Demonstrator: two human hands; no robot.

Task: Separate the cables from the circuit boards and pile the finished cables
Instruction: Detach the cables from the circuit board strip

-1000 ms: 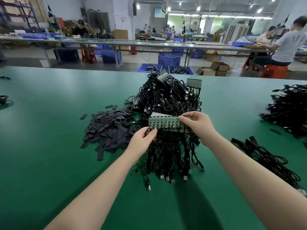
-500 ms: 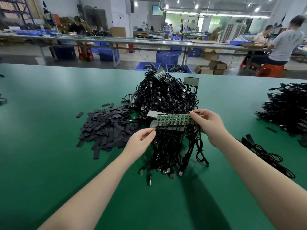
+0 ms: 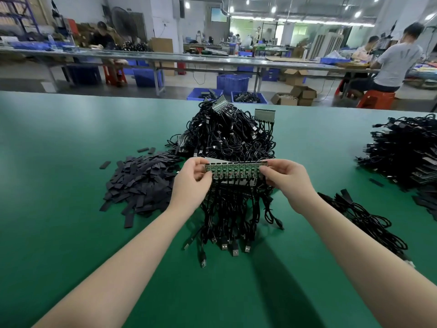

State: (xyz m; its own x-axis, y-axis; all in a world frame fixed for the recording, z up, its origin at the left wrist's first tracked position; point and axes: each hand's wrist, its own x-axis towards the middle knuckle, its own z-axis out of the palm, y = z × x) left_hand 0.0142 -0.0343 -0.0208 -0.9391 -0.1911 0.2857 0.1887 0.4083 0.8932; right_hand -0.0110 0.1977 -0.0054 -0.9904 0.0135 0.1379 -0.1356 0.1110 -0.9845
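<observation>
Two bare hands meet at the centre of the frame over a wide green surface (image 3: pixel 59 162), each pinching one end of a long green circuit board (image 3: pixel 233 171): the left hand (image 3: pixel 192 183) grips its left end, the right hand (image 3: pixel 287 179) its right end. A row of black cables (image 3: pixel 227 216) hangs from the board's lower edge, their plugs trailing onto the green mat. Behind it, upper centre, rises a tangled heap of cables (image 3: pixel 227 138) with more boards poking out. One spread of flat black strips (image 3: pixel 142 183) lies at centre left. At the right edge sits a stacked pile (image 3: pixel 402 152), and a loose cable bundle (image 3: pixel 369 218) lies lower right. Beyond the surface is a workshop floor with long benches; I count three seated workers. Two blue bins (image 3: pixel 249 97) on the floor, top centre, hold dark cables. Open cardboard boxes (image 3: pixel 294 94) stand beside them.
</observation>
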